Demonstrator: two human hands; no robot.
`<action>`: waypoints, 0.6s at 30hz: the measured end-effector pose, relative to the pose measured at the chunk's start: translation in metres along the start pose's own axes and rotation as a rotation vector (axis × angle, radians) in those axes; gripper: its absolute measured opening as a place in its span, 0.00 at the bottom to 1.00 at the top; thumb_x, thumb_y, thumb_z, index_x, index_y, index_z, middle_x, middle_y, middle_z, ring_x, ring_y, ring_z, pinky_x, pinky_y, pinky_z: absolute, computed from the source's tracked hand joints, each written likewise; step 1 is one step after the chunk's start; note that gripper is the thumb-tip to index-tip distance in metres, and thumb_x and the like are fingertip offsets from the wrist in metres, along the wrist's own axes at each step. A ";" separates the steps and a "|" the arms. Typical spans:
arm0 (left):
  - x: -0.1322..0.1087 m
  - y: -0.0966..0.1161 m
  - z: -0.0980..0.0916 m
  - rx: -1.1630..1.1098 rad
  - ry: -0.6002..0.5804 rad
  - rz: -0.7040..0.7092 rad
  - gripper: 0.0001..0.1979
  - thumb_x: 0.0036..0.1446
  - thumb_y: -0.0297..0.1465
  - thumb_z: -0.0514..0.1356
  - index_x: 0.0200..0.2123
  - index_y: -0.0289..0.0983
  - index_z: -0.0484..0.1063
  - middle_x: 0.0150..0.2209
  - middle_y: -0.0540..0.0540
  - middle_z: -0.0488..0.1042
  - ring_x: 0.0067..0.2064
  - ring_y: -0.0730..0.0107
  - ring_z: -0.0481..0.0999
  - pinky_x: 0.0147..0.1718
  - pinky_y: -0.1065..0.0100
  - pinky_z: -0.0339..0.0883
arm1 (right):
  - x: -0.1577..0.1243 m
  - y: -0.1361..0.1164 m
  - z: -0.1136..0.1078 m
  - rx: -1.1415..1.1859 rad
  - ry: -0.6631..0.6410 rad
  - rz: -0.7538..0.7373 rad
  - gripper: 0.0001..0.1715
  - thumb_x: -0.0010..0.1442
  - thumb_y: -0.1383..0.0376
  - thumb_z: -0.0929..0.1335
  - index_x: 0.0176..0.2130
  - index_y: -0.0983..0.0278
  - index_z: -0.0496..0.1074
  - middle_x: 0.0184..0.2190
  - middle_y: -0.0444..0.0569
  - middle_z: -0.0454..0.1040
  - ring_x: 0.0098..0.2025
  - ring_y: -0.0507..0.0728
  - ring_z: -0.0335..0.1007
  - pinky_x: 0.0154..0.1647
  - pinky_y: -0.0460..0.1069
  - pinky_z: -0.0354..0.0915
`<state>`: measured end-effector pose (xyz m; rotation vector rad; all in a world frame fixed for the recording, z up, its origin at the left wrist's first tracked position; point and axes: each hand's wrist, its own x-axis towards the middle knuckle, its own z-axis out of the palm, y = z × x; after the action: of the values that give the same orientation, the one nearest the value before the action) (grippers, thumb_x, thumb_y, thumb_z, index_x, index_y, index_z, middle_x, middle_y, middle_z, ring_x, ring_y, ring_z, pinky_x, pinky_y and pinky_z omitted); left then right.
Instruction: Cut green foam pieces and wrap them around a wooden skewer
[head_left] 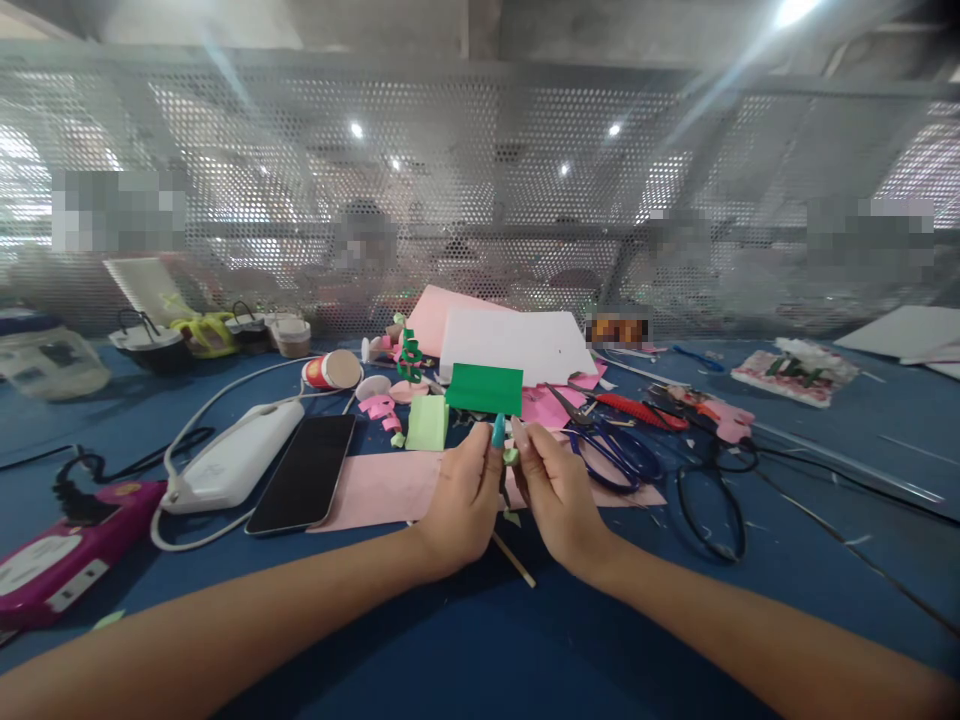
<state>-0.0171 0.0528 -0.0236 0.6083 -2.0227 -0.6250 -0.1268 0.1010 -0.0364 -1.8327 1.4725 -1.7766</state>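
Note:
Close together at the centre of the table are my left hand [466, 492] and my right hand [559, 492], both with fingers pinched. Between the fingertips shows a small light green piece [511, 457], which both hands seem to hold. Just beyond the fingers lies a dark green sheet [486, 389], with a light green square [427, 423] to its left. Pink paper [386, 487] lies under and behind the hands. A thin wooden stick [514, 560] rests below them on the blue table.
On the left are a black phone [304, 473], a white power bank [236, 458] and a magenta power strip [82, 545]. Dark blue scissors [619, 455] and a red cutter [643, 411] lie right of the hands. White sheets [517, 343] lie behind.

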 end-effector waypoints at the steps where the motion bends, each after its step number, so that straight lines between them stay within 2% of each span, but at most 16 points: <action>1: 0.000 0.000 0.000 0.012 0.002 0.005 0.11 0.63 0.33 0.44 0.31 0.38 0.61 0.24 0.51 0.64 0.25 0.72 0.62 0.26 0.68 0.58 | 0.000 0.000 0.001 0.037 -0.004 0.021 0.17 0.66 0.58 0.55 0.28 0.62 0.58 0.18 0.39 0.57 0.20 0.49 0.54 0.20 0.45 0.51; 6: -0.001 -0.001 0.001 0.044 0.035 0.004 0.10 0.63 0.31 0.44 0.30 0.38 0.60 0.25 0.50 0.65 0.26 0.71 0.65 0.27 0.68 0.58 | 0.002 0.001 0.001 0.304 -0.123 0.166 0.18 0.65 0.52 0.55 0.31 0.61 0.60 0.21 0.40 0.59 0.20 0.50 0.56 0.19 0.44 0.56; 8: -0.001 -0.003 0.002 0.067 0.040 0.017 0.10 0.62 0.30 0.44 0.30 0.38 0.59 0.24 0.50 0.63 0.26 0.72 0.63 0.25 0.69 0.57 | 0.002 0.001 -0.002 0.374 -0.112 0.195 0.20 0.65 0.51 0.55 0.31 0.61 0.59 0.20 0.40 0.58 0.19 0.50 0.56 0.18 0.44 0.56; 10: -0.002 -0.005 0.001 0.065 0.044 0.033 0.10 0.63 0.30 0.44 0.30 0.38 0.58 0.24 0.51 0.62 0.25 0.72 0.61 0.25 0.69 0.55 | 0.003 0.000 -0.005 0.368 -0.046 0.173 0.21 0.66 0.51 0.53 0.29 0.61 0.58 0.20 0.40 0.58 0.19 0.50 0.56 0.17 0.44 0.56; 13: -0.003 -0.007 0.000 -0.005 0.043 0.065 0.10 0.64 0.31 0.43 0.29 0.39 0.57 0.24 0.52 0.59 0.25 0.73 0.58 0.25 0.69 0.55 | 0.003 0.000 -0.012 0.178 0.004 -0.001 0.21 0.67 0.55 0.51 0.28 0.62 0.58 0.21 0.43 0.60 0.21 0.50 0.57 0.20 0.46 0.57; 16: -0.006 -0.008 -0.002 -0.060 0.040 0.127 0.11 0.64 0.31 0.44 0.28 0.39 0.55 0.25 0.51 0.59 0.26 0.73 0.59 0.26 0.69 0.56 | 0.003 0.002 -0.020 -0.055 -0.057 -0.309 0.18 0.67 0.60 0.52 0.28 0.61 0.57 0.25 0.46 0.62 0.27 0.54 0.59 0.28 0.50 0.59; 18: -0.008 -0.007 -0.004 -0.089 0.058 0.185 0.11 0.64 0.31 0.43 0.28 0.39 0.56 0.26 0.50 0.59 0.27 0.73 0.60 0.26 0.69 0.56 | 0.002 0.003 -0.024 -0.129 -0.092 -0.443 0.14 0.66 0.63 0.53 0.29 0.61 0.56 0.27 0.48 0.62 0.30 0.56 0.60 0.32 0.52 0.59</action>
<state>-0.0087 0.0515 -0.0314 0.3773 -1.9584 -0.5763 -0.1490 0.1094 -0.0306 -2.4236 1.2419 -1.7734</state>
